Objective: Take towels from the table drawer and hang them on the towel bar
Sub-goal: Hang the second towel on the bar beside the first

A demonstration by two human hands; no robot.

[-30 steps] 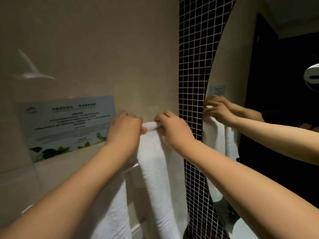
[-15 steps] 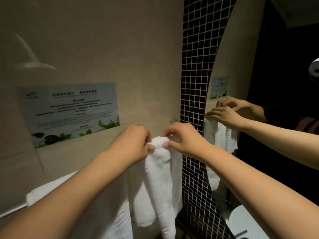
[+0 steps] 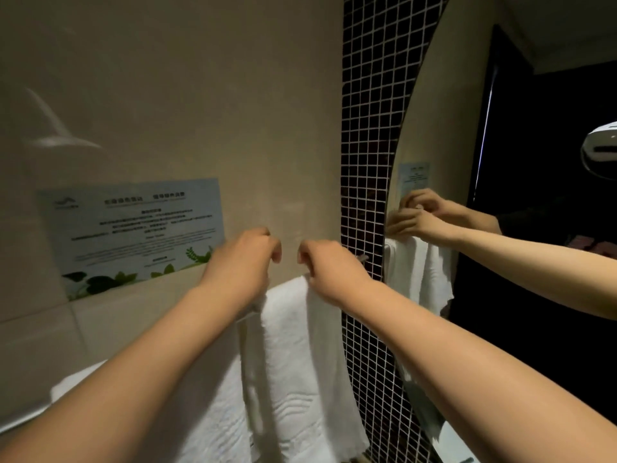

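Observation:
A white towel (image 3: 293, 349) hangs folded over the towel bar, against the beige wall beside the dark mosaic strip. A second white towel (image 3: 207, 416) hangs to its left, partly hidden by my left forearm. The bar (image 3: 13, 427) shows only as a thin rail at the lower left, with a bracket (image 3: 363, 258) by the mosaic. My left hand (image 3: 242, 262) hovers just above the first towel's top left, fingers curled with nothing in them. Over the top right is my right hand (image 3: 329, 270), also curled, its lower fingers touching the towel's fold.
A printed notice (image 3: 133, 228) with green leaves is stuck to the wall at left. A mirror (image 3: 500, 162) on the right reflects my arms and the towel. The dark mosaic tile strip (image 3: 367, 128) runs between wall and mirror.
Both hands have let go of the towel's top edge and risen slightly above it. The towel now lies draped over the bar. The view has tilted a little.

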